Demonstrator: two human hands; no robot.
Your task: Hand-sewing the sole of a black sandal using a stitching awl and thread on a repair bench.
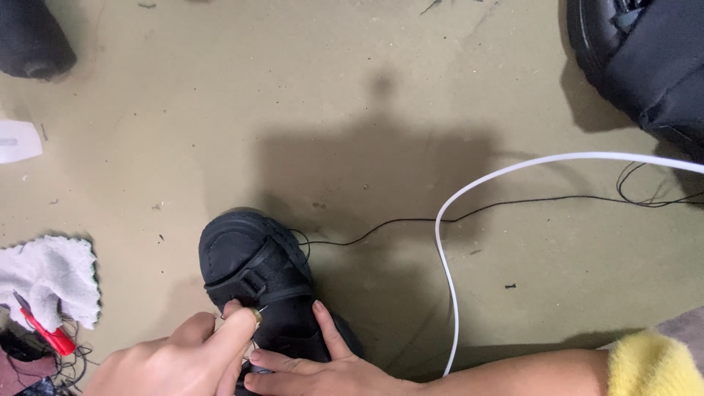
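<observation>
Black shoe (257,282) lies on the olive floor (352,110), low in the view and left of centre, toe toward the top of the picture and slightly left, heel under the hands; its long axis runs from the hands up and a little left. Left hand (180,359) has thumb and forefinger pressed together, pinching a small needle-like tool, too small to be sure, at the shoe's side near the strap; a metal thimble (256,316) sits on a fingertip. Right hand (315,363) lies flat with fingers spread on the upper, pinning the shoe, closed on nothing. A black thread (440,218) runs from the toe area off to the right, crossing a white cord (447,293). To do this stitch well, as I judge it: keep the right hand pressing so the shoe cannot roll, push with the thimble, keep the thread free of the cord. White cloth (48,279) and red-handled tool (48,334) lie at left.
</observation>
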